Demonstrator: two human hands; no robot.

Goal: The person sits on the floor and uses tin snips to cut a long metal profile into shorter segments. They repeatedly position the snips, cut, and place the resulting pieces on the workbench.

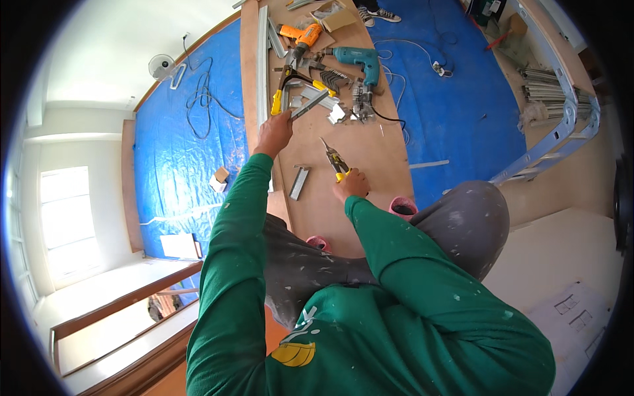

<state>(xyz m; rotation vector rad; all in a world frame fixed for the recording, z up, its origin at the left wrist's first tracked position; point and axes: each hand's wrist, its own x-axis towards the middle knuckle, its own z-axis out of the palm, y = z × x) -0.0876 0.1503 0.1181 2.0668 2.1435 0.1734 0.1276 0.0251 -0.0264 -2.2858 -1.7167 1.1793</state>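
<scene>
So the snips [335,158] with yellow handles are over the near half of the surface [386,148], roughly midway between its left and right edges, blades pointing toward the far edge. The right grip [352,185] is wrapped around their handles. The left grip [275,134] is up by the left edge, clenched on what looks like a grey metal strip [310,104]. There's a yellow-handled tool [276,102] right at those fingers too, and honestly I can't tell from here if that's being held or just sits behind.

Between the snips and the left edge there's a short metal channel piece [299,183] lying on its own. Farther up it gets messy: shiny metal offcuts [337,113] in the middle, a teal drill [353,58] near the right edge, an orange drill [305,37] closer to the left, and a cardboard box [340,18] near the far edge. Blue sheeting [462,112] covers the floor past both long edges, and a metal ladder [569,125] stands well off the right edge.
</scene>
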